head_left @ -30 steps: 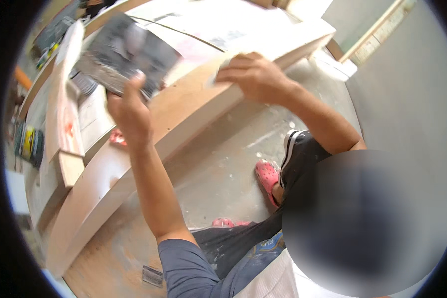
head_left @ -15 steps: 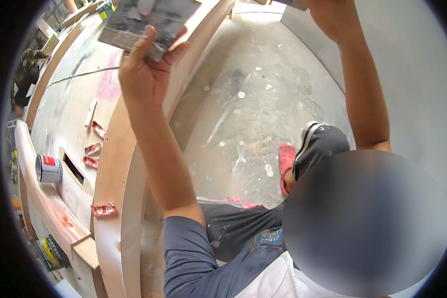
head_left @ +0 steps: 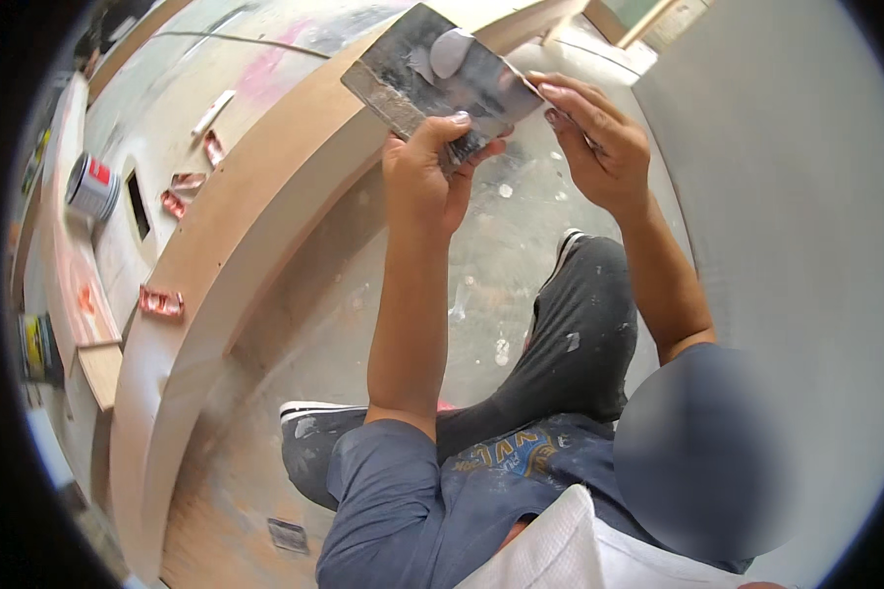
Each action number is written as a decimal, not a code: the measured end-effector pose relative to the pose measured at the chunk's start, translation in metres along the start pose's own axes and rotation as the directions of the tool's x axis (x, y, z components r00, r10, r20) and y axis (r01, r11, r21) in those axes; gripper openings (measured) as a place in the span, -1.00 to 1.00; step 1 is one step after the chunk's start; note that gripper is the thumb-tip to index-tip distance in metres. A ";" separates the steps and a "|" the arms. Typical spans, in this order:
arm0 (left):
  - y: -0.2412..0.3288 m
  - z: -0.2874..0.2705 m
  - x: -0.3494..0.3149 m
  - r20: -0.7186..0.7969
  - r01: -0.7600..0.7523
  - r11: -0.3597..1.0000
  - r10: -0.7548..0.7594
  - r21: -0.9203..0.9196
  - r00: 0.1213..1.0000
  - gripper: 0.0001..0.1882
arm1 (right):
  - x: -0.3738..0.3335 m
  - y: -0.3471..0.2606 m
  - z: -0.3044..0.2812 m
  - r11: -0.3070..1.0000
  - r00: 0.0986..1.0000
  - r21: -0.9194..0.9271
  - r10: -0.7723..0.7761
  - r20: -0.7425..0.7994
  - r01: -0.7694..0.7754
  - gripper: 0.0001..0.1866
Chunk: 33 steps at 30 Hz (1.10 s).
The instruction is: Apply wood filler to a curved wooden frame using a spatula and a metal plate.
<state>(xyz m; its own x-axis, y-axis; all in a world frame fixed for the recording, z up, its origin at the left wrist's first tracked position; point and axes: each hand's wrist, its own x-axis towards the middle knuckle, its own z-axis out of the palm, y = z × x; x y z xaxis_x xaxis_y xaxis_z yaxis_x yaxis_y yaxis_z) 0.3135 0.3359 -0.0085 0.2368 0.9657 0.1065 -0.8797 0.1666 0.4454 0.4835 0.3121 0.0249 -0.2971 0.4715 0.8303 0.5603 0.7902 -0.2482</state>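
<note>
My left hand (head_left: pixel 427 177) is closed round the near edge of a grey putty board (head_left: pixel 388 74), thumb on top, and holds it up in front of me. The board is a thick flat block with a smeared dark face. A pale dollop of putty (head_left: pixel 451 53) sits on it. My right hand (head_left: pixel 599 142) is at the board's right edge, fingers pressed together on a thin flat scraper (head_left: pixel 521 86). The scraper lies against the board, and its outline is hard to make out there.
A curved wooden frame (head_left: pixel 265 177) runs along my left, with a crumpled red tube (head_left: pixel 161 301) on it. Beyond stand a paint can (head_left: pixel 93 187) and a white tube (head_left: pixel 213 113). A smooth grey wall (head_left: pixel 786 245) rises on my right. A dark square piece (head_left: pixel 288 535) lies low by my leg.
My right hand has come down and left with the scraper to the putty board. My left hand with the board appears nearer the middle, and the view has shifted.
</note>
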 end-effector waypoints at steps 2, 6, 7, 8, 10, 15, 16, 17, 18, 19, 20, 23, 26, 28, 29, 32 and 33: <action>0.000 0.000 -0.003 0.013 -0.051 0.999 0.051 -0.001 0.999 -0.63 | -0.002 0.004 0.001 0.999 0.999 -0.040 -0.028 0.027 0.029 -0.62; -0.003 -0.013 -0.003 -0.008 -0.070 0.997 0.070 -0.022 0.998 -0.65 | -0.010 0.012 -0.008 0.976 0.986 -0.217 0.027 0.167 0.010 -0.59; -0.002 -0.012 -0.002 -0.007 -0.053 0.998 0.053 -0.020 0.999 -0.65 | -0.014 0.017 -0.014 0.948 0.952 -0.316 0.071 0.297 0.028 -0.58; 0.000 -0.008 -0.001 0.047 -0.064 0.998 0.063 0.014 0.997 -0.67 | -0.018 0.023 -0.021 0.943 0.952 -0.333 0.094 0.290 0.008 -0.58; -0.002 -0.009 0.001 0.105 -0.047 0.998 0.042 0.040 0.994 -0.68 | -0.025 0.033 -0.035 0.903 0.969 -0.426 0.050 0.241 0.059 -0.57; -0.018 -0.012 0.011 0.063 0.000 0.984 -0.011 0.178 0.998 -0.67 | 0.004 -0.007 -0.050 0.755 0.964 -0.615 -0.083 0.252 0.226 -0.62; -0.021 -0.012 0.012 0.071 0.016 0.985 -0.029 0.171 0.997 -0.67 | 0.005 -0.009 -0.049 0.704 0.930 -0.645 -0.061 0.362 0.297 -0.63; -0.023 -0.012 0.012 0.050 0.015 0.985 -0.024 0.169 0.998 -0.68 | 0.008 -0.011 -0.050 0.653 0.884 -0.660 -0.032 0.467 0.372 -0.65; -0.024 -0.012 0.012 0.029 0.012 0.986 -0.017 0.168 0.999 -0.69 | 0.011 -0.006 -0.058 0.607 0.889 -0.705 -0.002 0.459 0.365 -0.66; -0.024 -0.014 0.012 0.039 0.016 0.987 -0.023 0.161 0.999 -0.69 | 0.013 -0.008 -0.059 0.598 0.888 -0.713 0.004 0.459 0.366 -0.66; -0.023 -0.019 0.013 0.023 0.046 0.986 -0.050 0.159 0.998 -0.69 | 0.015 -0.011 -0.059 0.600 0.880 -0.705 0.001 0.474 0.379 -0.67; -0.020 -0.028 0.010 0.003 0.078 0.982 -0.080 0.169 0.997 -0.68 | 0.013 -0.017 -0.049 0.610 0.842 -0.655 -0.039 0.538 0.446 -0.69; -0.018 -0.031 0.007 -0.009 0.101 0.982 -0.101 0.163 0.995 -0.69 | 0.015 -0.012 -0.047 0.590 0.893 -0.733 0.045 0.448 0.338 -0.65; -0.016 -0.031 0.005 -0.008 0.115 0.983 -0.115 0.143 0.993 -0.70 | 0.008 -0.017 -0.036 0.641 0.865 -0.678 0.044 0.500 0.360 -0.66; -0.015 -0.031 0.004 -0.009 0.104 0.985 -0.103 0.141 0.995 -0.71 | 0.007 -0.019 -0.032 0.687 0.835 -0.622 0.041 0.549 0.375 -0.67; -0.017 -0.030 0.001 -0.059 0.088 0.987 -0.081 0.134 0.995 -0.73 | 0.016 -0.022 -0.037 0.663 0.850 -0.647 0.030 0.526 0.377 -0.69; -0.019 -0.031 0.000 -0.104 0.088 0.988 -0.075 0.130 0.992 -0.73 | 0.017 -0.022 -0.037 0.633 0.872 -0.678 0.011 0.489 0.372 -0.69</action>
<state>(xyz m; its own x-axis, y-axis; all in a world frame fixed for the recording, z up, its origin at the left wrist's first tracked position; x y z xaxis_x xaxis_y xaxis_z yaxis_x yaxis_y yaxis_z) 0.3174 0.3391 -0.0447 0.2579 0.9660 -0.0199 -0.7945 0.2237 0.5646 0.4949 0.2877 0.0631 -0.6311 0.6115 0.4773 0.7687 0.4106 0.4904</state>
